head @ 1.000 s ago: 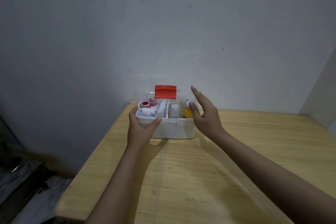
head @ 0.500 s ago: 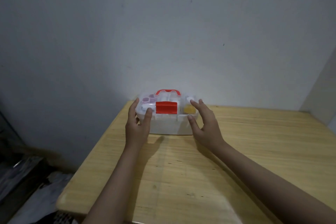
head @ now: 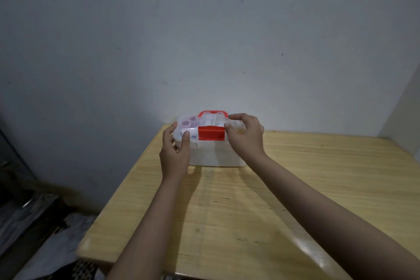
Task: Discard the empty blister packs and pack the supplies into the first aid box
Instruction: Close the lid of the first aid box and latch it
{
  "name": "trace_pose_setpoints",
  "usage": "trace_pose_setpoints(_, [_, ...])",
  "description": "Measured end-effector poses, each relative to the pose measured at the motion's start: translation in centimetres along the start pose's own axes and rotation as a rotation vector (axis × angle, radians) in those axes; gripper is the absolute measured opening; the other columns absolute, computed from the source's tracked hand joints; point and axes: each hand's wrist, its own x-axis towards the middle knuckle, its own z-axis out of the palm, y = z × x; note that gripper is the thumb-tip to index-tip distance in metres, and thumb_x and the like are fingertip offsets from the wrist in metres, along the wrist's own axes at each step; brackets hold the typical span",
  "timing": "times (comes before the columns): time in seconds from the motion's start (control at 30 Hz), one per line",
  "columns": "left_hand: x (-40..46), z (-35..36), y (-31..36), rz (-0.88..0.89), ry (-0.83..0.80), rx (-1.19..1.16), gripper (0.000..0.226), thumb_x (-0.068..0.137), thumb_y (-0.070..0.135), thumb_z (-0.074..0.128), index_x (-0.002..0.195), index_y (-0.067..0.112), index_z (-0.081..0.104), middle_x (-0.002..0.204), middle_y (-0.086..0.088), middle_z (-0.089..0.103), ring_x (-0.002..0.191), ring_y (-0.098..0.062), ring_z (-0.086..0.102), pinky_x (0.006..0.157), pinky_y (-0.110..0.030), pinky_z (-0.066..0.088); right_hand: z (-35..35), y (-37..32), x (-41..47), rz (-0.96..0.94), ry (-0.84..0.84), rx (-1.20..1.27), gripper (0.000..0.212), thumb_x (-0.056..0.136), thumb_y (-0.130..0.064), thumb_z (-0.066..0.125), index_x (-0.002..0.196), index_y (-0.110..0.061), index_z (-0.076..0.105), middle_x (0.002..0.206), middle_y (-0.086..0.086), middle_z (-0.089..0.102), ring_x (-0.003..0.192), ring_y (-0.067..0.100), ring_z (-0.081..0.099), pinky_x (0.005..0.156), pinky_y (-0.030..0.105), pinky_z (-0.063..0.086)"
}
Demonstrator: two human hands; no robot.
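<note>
The white first aid box [head: 213, 157] stands at the far edge of the wooden table, against the wall. Its clear lid [head: 210, 121] is down, with a red latch [head: 211, 133] at the front and a red handle [head: 212, 113] on top. Rolls and small containers show blurred through the lid. My left hand [head: 176, 154] grips the box's front left corner, thumb on the lid. My right hand [head: 246, 136] presses on the lid's right side beside the latch, fingers curled over the top. No blister packs are visible.
The wooden table [head: 250, 211] reaches from the wall toward me. A grey wall stands right behind the box. Dark clutter and crumpled plastic [head: 34, 223] lie on the floor off the table's left edge.
The lid stood open one second ago and came down half a second ago. Since then my right hand has moved up onto the lid's right side, and my left hand has stayed at the left corner.
</note>
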Motion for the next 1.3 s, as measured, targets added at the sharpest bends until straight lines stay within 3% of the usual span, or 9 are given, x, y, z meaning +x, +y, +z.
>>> trace_pose_setpoints(0.13, [0.0, 0.0, -0.3, 0.006, 0.011, 0.005, 0.039, 0.091, 0.041, 0.056, 0.128, 0.034, 0.047, 0.106, 0.020, 0.055, 0.092, 0.005, 0.057, 0.084, -0.039, 0.055, -0.8, 0.8, -0.6, -0.023, -0.126, 0.041, 0.040, 0.079, -0.021, 0.069, 0.117, -0.028, 0.060, 0.131, 0.000, 0.047, 0.130, 0.020, 0.031, 0.097, 0.025, 0.027])
trace_pose_setpoints(0.27, [0.1, 0.0, -0.6, -0.001, 0.013, 0.000, 0.038, 0.091, 0.042, 0.056, 0.127, 0.038, 0.047, 0.112, 0.010, 0.060, 0.096, -0.004, 0.061, 0.083, -0.042, 0.056, -1.0, 1.6, -0.9, -0.122, -0.155, -0.015, 0.048, 0.073, -0.032, 0.078, 0.118, -0.031, 0.060, 0.137, 0.002, 0.041, 0.134, 0.020, 0.026, 0.099, 0.026, 0.025])
trace_pose_setpoints(0.4, [0.1, 0.0, -0.6, 0.005, 0.011, 0.005, 0.038, 0.091, 0.043, 0.056, 0.127, 0.038, 0.046, 0.114, 0.010, 0.059, 0.099, -0.007, 0.061, 0.084, -0.043, 0.056, -0.1, 3.0, -1.5, -0.249, -0.165, -0.139, 0.059, 0.063, -0.041, 0.083, 0.117, -0.037, 0.059, 0.146, 0.004, 0.031, 0.140, 0.027, 0.015, 0.107, 0.040, 0.028])
trace_pose_setpoints(0.47, [0.1, 0.0, -0.6, 0.008, 0.010, 0.009, 0.037, 0.091, 0.043, 0.055, 0.126, 0.039, 0.045, 0.114, 0.009, 0.058, 0.100, -0.010, 0.061, 0.083, -0.044, 0.056, 0.3, 3.8, -1.5, -0.293, -0.137, -0.175, 0.060, 0.066, -0.039, 0.082, 0.120, -0.037, 0.058, 0.149, 0.005, 0.029, 0.141, 0.030, 0.013, 0.109, 0.047, 0.028])
trace_pose_setpoints(0.6, [0.2, 0.0, -0.8, 0.021, 0.001, 0.001, 0.036, 0.091, 0.043, 0.055, 0.124, 0.043, 0.043, 0.117, 0.008, 0.057, 0.104, -0.015, 0.062, 0.082, -0.043, 0.057, 0.9, 4.4, -1.5, -0.322, -0.081, -0.192, 0.056, 0.070, -0.036, 0.080, 0.121, -0.034, 0.059, 0.148, 0.007, 0.032, 0.142, 0.032, 0.014, 0.109, 0.046, 0.027])
trace_pose_setpoints(0.97, [1.9, 1.2, -0.6, 0.009, -0.068, 0.000, 0.041, 0.093, 0.036, 0.055, 0.130, 0.028, 0.043, 0.115, 0.004, 0.056, 0.093, 0.000, 0.058, 0.069, -0.023, 0.055, 0.8, 5.4, 0.2, -0.308, -0.059, -0.230, 0.055, 0.070, -0.037, 0.079, 0.121, -0.034, 0.058, 0.147, 0.008, 0.034, 0.141, 0.032, 0.016, 0.108, 0.049, 0.031])
trace_pose_setpoints(1.13, [4.4, 3.6, -0.5, -0.013, -0.137, 0.049, 0.043, 0.091, 0.037, 0.057, 0.129, 0.024, 0.042, 0.124, 0.004, 0.053, 0.106, -0.016, 0.055, 0.086, -0.037, 0.052, 0.2, 6.2, 3.1, -0.267, -0.068, -0.228, 0.056, 0.068, -0.032, 0.081, 0.119, -0.033, 0.059, 0.145, 0.009, 0.035, 0.139, 0.033, 0.020, 0.108, 0.049, 0.034])
trace_pose_setpoints(1.3, [5.8, 4.8, -0.8, -0.011, -0.163, 0.064, 0.043, 0.091, 0.038, 0.057, 0.128, 0.022, 0.041, 0.120, 0.009, 0.049, 0.111, -0.018, 0.052, 0.085, -0.032, 0.049, 0.0, 6.9, 5.1, -0.255, -0.074, -0.227, 0.056, 0.065, -0.036, 0.083, 0.116, -0.035, 0.061, 0.142, 0.005, 0.034, 0.135, 0.029, 0.021, 0.103, 0.037, 0.033])
